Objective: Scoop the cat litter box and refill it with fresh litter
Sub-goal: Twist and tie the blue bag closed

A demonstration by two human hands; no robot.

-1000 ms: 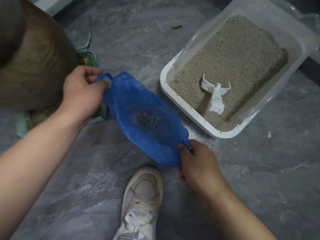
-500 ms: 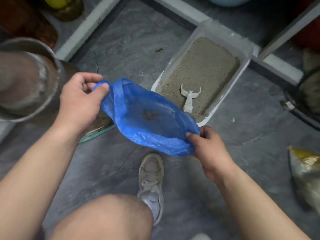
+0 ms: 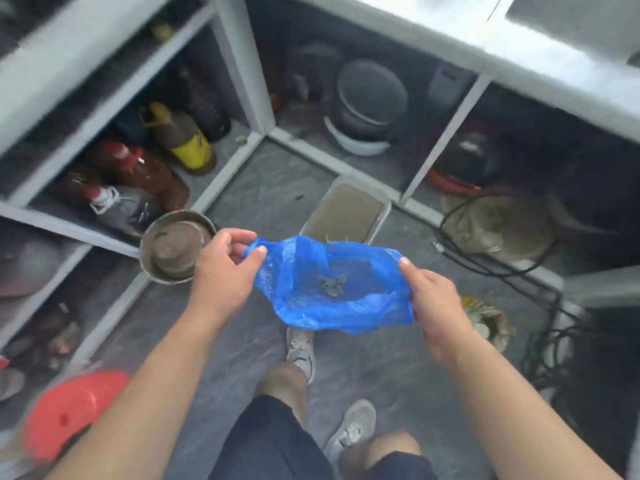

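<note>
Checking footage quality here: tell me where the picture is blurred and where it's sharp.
Head view: the blue bag and both hands, left and right, are fairly sharp; the shelves and red object near the edges are smeared; the shelf lines bow from wide-angle distortion.

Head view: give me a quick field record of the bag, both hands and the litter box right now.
bag: blue plastic bag, held open above the floor
bag contents: small grey clump at the bottom
left hand: left hand pinches the bag's handle
right hand: right hand grips the opposite edge
litter box: litter box on the floor beyond the bag, holds litter, near end hidden by the bag
scoop: only a tip shows above the bag's edge
</note>
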